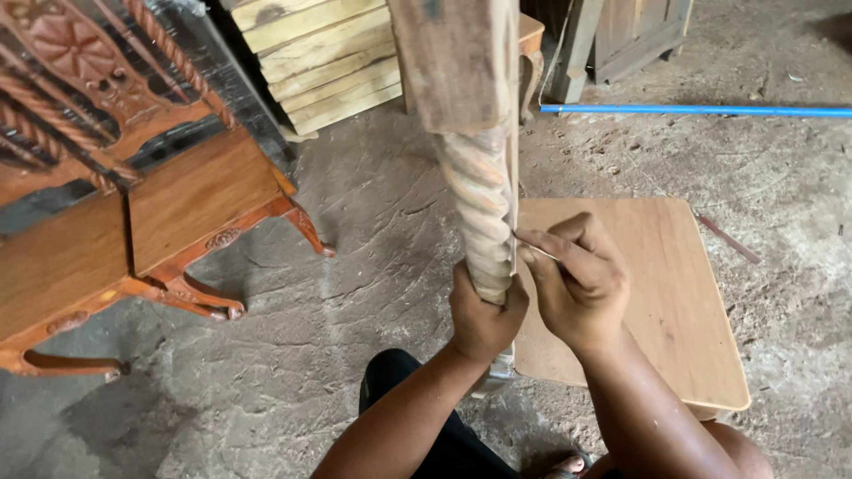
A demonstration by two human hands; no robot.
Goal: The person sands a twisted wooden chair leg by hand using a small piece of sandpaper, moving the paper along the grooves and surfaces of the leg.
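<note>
A long wooden post [475, 168] with a rope-twist carving and a square upper block stands upright in front of me. My left hand [484, 315] is wrapped around the twisted part near its lower end. My right hand [577, 279] pinches a thin metal tool [535, 248], a blade or nail, whose tip touches the right edge of the twist.
A carved reddish wooden furniture piece [133, 213] with curved legs stands at the left. Stacked pale planks [324, 62] lean at the back. A flat wooden board [674, 302] lies on the dusty concrete floor at the right. A blue pipe [701, 111] runs along the floor behind.
</note>
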